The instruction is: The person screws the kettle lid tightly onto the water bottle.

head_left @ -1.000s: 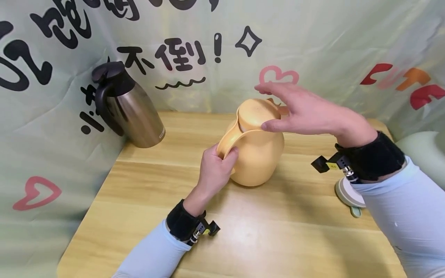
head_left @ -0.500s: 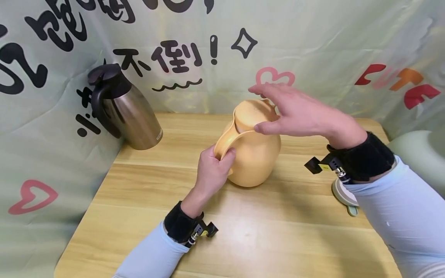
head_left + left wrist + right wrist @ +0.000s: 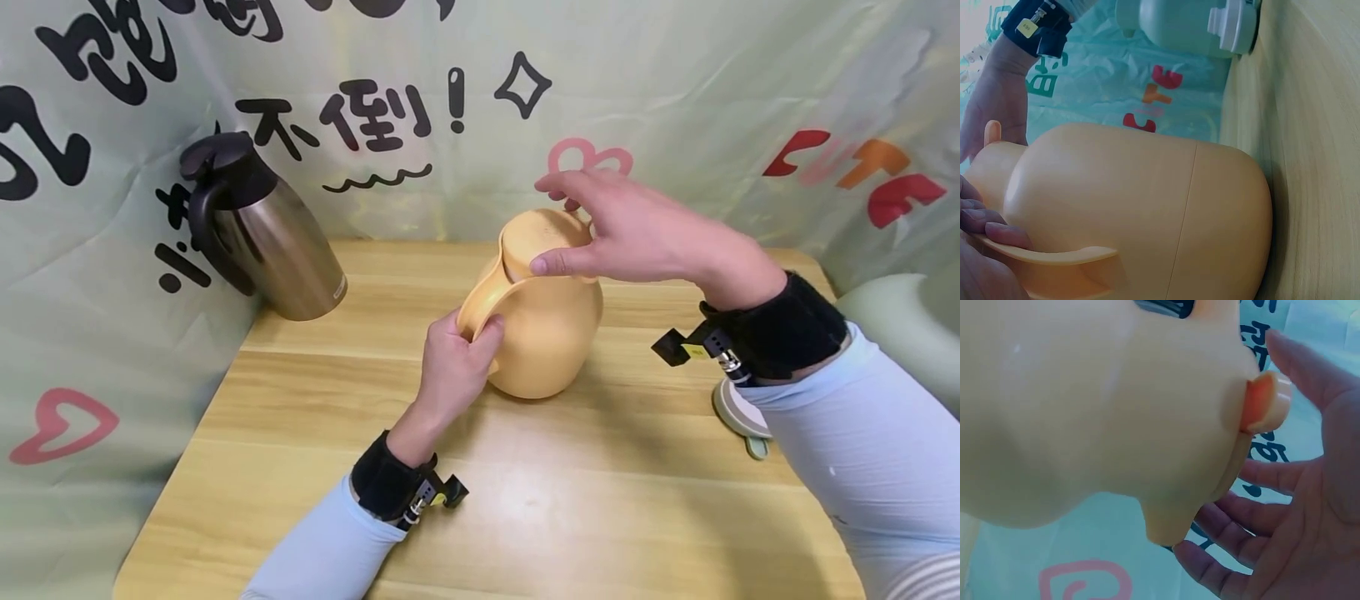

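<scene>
A yellow-orange jug [image 3: 547, 333] with a round lid [image 3: 536, 237] stands on the wooden table in the head view. My left hand [image 3: 456, 358] grips its looped handle [image 3: 483, 300], fingers wrapped through it. Over the top, my right hand [image 3: 637, 229] spans the lid, thumb near the front edge and fingers at the far side. The right wrist view shows the fingers [image 3: 1260, 531] spread around the lid end, close to the spout [image 3: 1169, 522], with the thumb apart from a small protruding tab [image 3: 1269, 403].
A steel thermos jug [image 3: 277, 242] with a black top and handle stands at the back left. On the right are a pale round lid-like piece [image 3: 738, 412] with a green tab and a mint-green container [image 3: 1179, 25]. A printed cloth [image 3: 712, 108] hangs behind the table [image 3: 300, 433].
The right hand has come slightly lower and closer to the lid, its thumb further across the top. The left hand keeps its grip on the handle. The whole view has shifted a little.
</scene>
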Available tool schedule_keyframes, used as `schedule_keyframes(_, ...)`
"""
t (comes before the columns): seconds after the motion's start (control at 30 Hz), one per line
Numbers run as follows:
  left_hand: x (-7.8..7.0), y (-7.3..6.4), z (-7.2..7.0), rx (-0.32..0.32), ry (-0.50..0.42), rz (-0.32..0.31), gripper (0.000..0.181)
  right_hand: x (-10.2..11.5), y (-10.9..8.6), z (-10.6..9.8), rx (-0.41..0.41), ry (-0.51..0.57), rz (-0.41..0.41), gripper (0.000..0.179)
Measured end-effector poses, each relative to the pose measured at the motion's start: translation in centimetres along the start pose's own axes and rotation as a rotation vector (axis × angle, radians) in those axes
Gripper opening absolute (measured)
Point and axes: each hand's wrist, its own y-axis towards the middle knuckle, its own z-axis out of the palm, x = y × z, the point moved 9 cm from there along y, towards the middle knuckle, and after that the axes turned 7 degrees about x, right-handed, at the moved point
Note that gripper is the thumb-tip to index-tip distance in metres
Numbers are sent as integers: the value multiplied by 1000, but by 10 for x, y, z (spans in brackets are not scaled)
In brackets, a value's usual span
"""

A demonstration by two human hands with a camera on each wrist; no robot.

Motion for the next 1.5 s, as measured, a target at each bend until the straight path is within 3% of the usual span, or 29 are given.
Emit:
schedule_keyframes(0.17,0,0,-1,0,-19,-3,29,7,3,2,11,-23,-23,84)
schedule_keyframes(0.5,-2,0,-1,-12,-14,-3,30,2,8,5,-36,-106,59,89)
schedule_keyframes(0.67,-1,0,1,-4,-20,-2,29,-1,3,3,-22,-22,-2,77)
schedule_keyframes(0.77,0,0,1,-4,-23,-4,29,-5,-4,2,39,90,-47,69)
schedule_keyframes(0.9,0,0,0,-4,-20,-9,30,-14,-11,2,146,202,-63,71)
schedule_keyframes(1.03,0,0,0,-4,-20,-10,31,-15,-13,4,195,211,-116,74)
schedule_keyframes(1.2,0,0,0,-1,-20,-16,31,-16,-9,4,154,159,-118,75)
schedule_keyframes(1.5,0,0,0,-3,-8,-15,30,-15,-2,1,45,40,-32,85)
